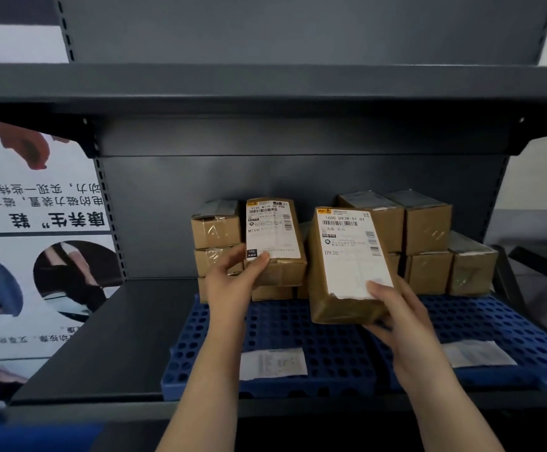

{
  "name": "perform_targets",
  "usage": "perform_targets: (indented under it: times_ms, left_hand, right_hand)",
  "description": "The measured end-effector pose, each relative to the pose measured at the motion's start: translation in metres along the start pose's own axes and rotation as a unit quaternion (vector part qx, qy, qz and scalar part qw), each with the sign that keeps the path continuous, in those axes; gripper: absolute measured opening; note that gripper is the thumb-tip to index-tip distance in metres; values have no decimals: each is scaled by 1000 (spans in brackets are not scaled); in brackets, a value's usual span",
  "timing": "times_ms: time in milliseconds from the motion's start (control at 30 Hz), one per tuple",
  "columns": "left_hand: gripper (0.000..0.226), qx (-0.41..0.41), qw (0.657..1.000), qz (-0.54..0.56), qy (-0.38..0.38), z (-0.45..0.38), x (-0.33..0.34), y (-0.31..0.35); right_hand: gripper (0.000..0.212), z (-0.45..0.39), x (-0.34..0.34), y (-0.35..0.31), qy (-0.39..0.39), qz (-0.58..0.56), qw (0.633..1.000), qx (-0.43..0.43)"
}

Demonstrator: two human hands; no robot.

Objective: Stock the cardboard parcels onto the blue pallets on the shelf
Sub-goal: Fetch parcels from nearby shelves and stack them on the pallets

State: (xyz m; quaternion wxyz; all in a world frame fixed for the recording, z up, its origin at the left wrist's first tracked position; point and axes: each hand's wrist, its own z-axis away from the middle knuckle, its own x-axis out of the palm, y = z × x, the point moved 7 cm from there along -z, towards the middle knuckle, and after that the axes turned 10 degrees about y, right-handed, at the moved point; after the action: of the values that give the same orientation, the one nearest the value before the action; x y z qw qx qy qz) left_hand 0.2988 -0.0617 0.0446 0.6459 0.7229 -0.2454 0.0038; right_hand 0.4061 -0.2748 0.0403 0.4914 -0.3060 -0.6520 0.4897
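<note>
- Head view: the left hand holds parcel M719 by its near lower corner, thumb on the white label, fingers curled round the left side; the parcel stands tilted against the left stack, raised above the left pallet
- The right hand grips parcel D938 at its near end; the thumb lies on the label's lower right corner, the fingers wrap beneath; the parcel slants label-up, its far end toward the right stack, its near end over the seam between the pallets
- Both stacks sit at the back of the pallets, against the shelf back panel; the right pallet bears the right stack
- A paper slip lies at the front of the left pallet, another slip on the right one; a poster shows left of the shelf
</note>
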Motion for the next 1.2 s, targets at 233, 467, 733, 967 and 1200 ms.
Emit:
perform_targets:
  times_ms: [233, 467, 733, 967, 1200]
  left_hand:
    - [26, 4, 998, -45, 32, -27, 11, -8]
    - [69, 138, 969, -205, 22, -29, 17, 8]
    - [63, 318, 882, -340, 67, -38, 30, 22]
    - [50, 349, 840, -411, 62, -61, 39, 28]
    - [44, 383, 807, -444, 59, -69, 39, 30]
  right_hand:
    - [19, -17, 14, 2, -16, 15, 1000, -8]
    - [17, -29, 22, -1, -21, 11, 1000, -6]
    - [19, -36, 21, 2, -14, 12, 1000, 1]
    - [16, -38, 20, 3, -7, 14, 1000, -3]
    - [19, -36, 25, 4, -5, 19, 1000, -10]
